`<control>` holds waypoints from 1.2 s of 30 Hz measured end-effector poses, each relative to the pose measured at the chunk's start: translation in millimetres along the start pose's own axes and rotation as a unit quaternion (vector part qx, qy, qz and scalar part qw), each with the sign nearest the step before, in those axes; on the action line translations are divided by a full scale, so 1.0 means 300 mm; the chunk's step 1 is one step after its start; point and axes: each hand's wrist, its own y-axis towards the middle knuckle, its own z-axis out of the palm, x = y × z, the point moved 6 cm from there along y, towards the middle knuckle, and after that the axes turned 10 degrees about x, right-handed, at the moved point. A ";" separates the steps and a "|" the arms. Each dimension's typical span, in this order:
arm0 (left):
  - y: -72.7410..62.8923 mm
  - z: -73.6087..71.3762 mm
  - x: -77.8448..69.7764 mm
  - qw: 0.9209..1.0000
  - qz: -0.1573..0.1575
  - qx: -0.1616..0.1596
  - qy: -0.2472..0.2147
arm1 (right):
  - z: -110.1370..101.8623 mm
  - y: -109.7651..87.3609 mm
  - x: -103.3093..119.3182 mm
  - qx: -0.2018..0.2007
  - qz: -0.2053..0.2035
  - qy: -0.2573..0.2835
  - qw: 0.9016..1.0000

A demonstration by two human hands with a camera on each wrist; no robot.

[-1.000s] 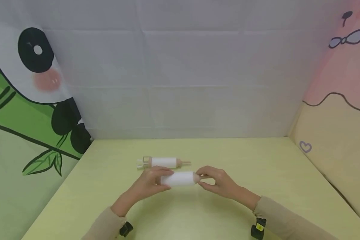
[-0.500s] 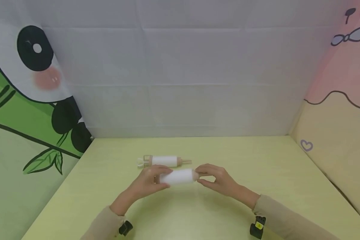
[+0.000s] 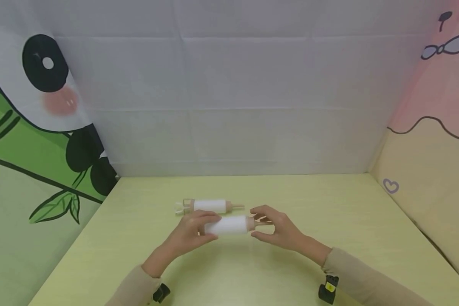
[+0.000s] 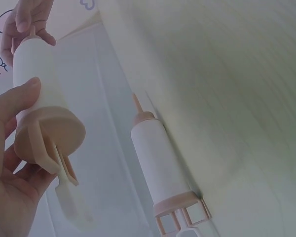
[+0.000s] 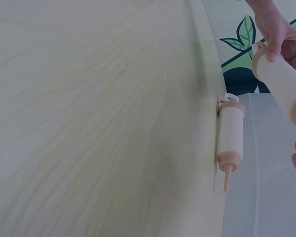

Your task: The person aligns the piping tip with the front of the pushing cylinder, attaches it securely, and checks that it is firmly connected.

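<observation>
My left hand (image 3: 193, 231) grips a white-barrelled syringe (image 3: 229, 225) near its back end, thumb and fingers around it. The syringe is held level above the table, its thin tan spout to the right. Around that spout, my right hand (image 3: 277, 227) has its thumb and index finger spread apart; whether another finger touches the spout, I cannot tell. The left wrist view shows the held syringe's tan back cap (image 4: 52, 133) with its grip loops and pale plunger handle. A second, similar syringe (image 3: 209, 206) lies just beyond, spout also to the right.
The pale yellow table (image 3: 329, 204) stretches out on both sides of my hands. A whitish cloth wall (image 3: 245, 106) stands at its back edge. Printed side panels close it in, a panda drawing (image 3: 46, 63) at left and a pink panel (image 3: 436, 93) at right.
My right thumb and index finger have moved off the tan front collar and spread apart, so the collar and spout show more. The left hand has kept its grip.
</observation>
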 end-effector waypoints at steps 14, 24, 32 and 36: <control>-0.005 0.002 -0.001 1.000 0.012 -0.009 0.021 | 0.000 0.000 0.011 -0.003 -0.048 0.004 0.999; -0.008 0.013 0.004 1.000 0.016 -0.017 0.003 | 0.008 -0.010 -0.011 0.003 -0.012 0.012 1.000; -0.005 0.007 0.001 1.000 0.016 -0.022 0.008 | -0.002 -0.002 0.020 -0.003 -0.056 -0.012 0.998; 0.000 0.004 -0.012 0.999 0.034 -0.027 0.022 | -0.008 0.001 0.015 -0.003 -0.045 -0.022 0.999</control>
